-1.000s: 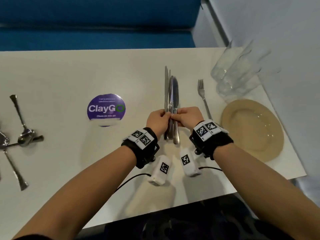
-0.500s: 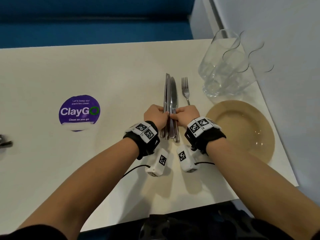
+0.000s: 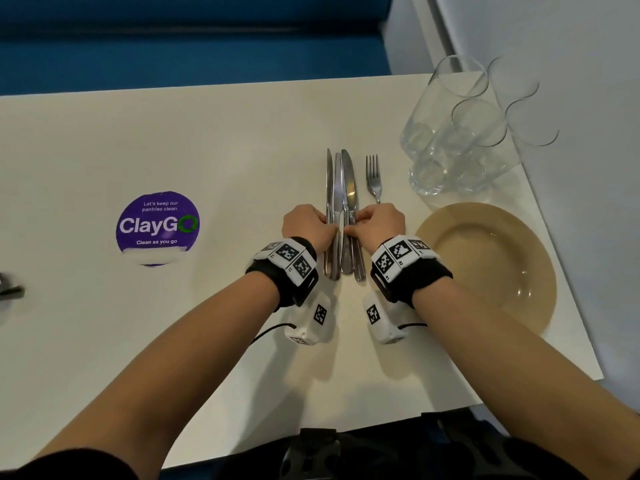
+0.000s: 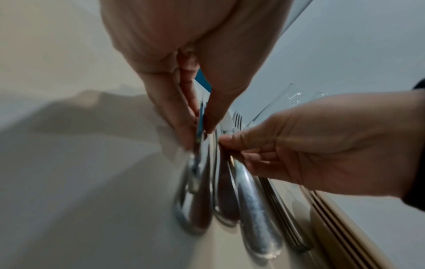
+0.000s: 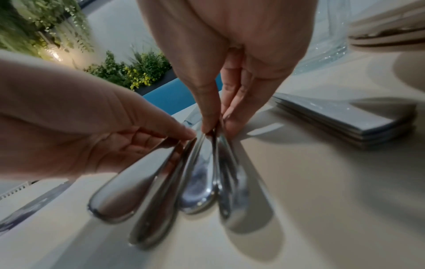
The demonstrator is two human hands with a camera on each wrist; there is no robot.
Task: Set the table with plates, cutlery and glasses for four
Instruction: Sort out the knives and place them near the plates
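Both forearms bare from wrist to near elbow; dark sleeve (image 3: 79, 465) edge shows at the upper left arm, bottom left of head view.

Left wrist band (image 3: 292, 271): black strap, buckle-like black frame on its inner side. On top, a curved row of white tiles, each printed with a black-and-white square fiducial marker.

Right wrist band (image 3: 415, 275): same build, black strap, white marker tiles, small printed characters beside the tiles, too small to read.

Under each wrist hangs a white rounded box, left camera module (image 3: 308, 322) and right camera module (image 3: 382, 320), each bearing a fiducial marker. Thin black cable (image 3: 268, 332) leaves the left one; a short cable loop exits the right.
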